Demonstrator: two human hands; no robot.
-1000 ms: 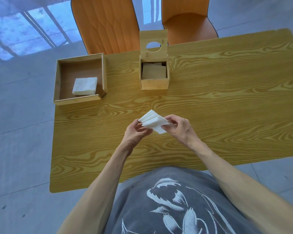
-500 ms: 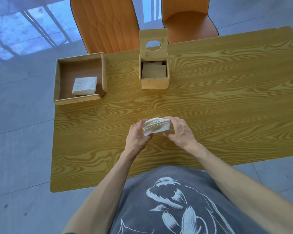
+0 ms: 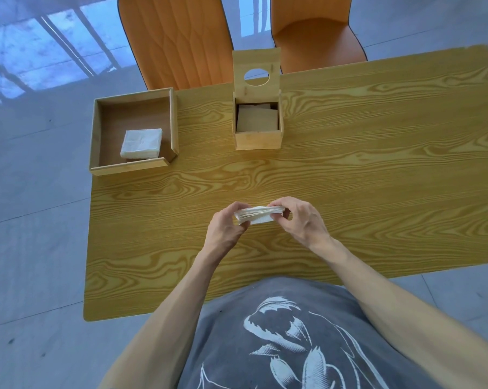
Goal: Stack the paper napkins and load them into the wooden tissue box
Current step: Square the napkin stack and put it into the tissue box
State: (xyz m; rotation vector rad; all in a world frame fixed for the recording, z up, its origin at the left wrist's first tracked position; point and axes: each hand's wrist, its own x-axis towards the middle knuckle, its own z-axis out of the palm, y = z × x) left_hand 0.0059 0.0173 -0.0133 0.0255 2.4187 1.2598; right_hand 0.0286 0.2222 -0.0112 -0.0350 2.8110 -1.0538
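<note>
A small stack of white paper napkins (image 3: 257, 215) is pinched from both ends above the wooden table, edges facing me. My left hand (image 3: 226, 228) grips its left end and my right hand (image 3: 299, 220) its right end. Farther back at the middle stands the wooden tissue box (image 3: 257, 138), its lid with a round hole tipped up and open. A loose wooden plate lies inside the box. At the back left a shallow wooden tray (image 3: 97, 130) holds a second pile of folded napkins (image 3: 141, 143).
The yellow wood-grain table (image 3: 349, 192) reaches its near edge just in front of my grey shirt. Two orange chairs (image 3: 178, 37) stand behind the far edge. Grey tiled floor lies to the left and right.
The napkins were fanned and tilted between my fingers; now both hands have squared them into a flat stack, held a little lower and closer to the table.
</note>
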